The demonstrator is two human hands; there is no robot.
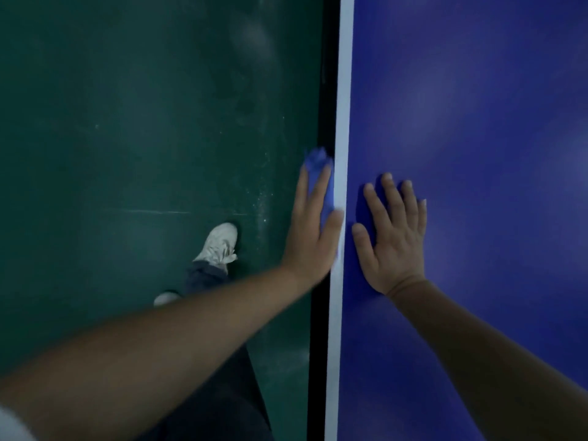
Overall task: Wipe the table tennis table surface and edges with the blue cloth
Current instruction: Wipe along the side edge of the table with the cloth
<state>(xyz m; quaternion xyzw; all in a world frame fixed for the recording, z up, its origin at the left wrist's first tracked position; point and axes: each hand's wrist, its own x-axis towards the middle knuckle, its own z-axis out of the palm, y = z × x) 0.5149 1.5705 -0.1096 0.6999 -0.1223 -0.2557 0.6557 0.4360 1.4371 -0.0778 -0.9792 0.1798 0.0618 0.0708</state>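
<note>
From the head view, the table tennis table (477,90) fills the right half of the picture, running from 12 o'clock down to 6 o'clock. Its white border line (345,90) marks the near long edge, and a dark side face (327,90) drops away just left of that line.

The left hand (313,237) sits near the centre of the picture, laid flat against this side face. Its fingers (300,198) are straight, held together and point toward 12 o'clock. The thumb (334,221) lies over onto the white border line. The blue cloth (316,160) is pressed between this hand and the table's edge. A bunched end sticks out past the fingertips at 12 o'clock, and a strip of it shows between the forefinger and the thumb. The hand is slightly blurred.

At 3 o'clock from the left hand, just across the white line, the right hand (394,240) lies palm down on the blue tabletop. Its fingers are straight and slightly spread, and it holds nothing.

The left half of the picture is dark green floor (127,122). At 8 o'clock from the left hand is a white shoe (219,241) with a dark trouser leg (206,275) above it. The toe of a second shoe (165,298) shows just above the left forearm.
</note>
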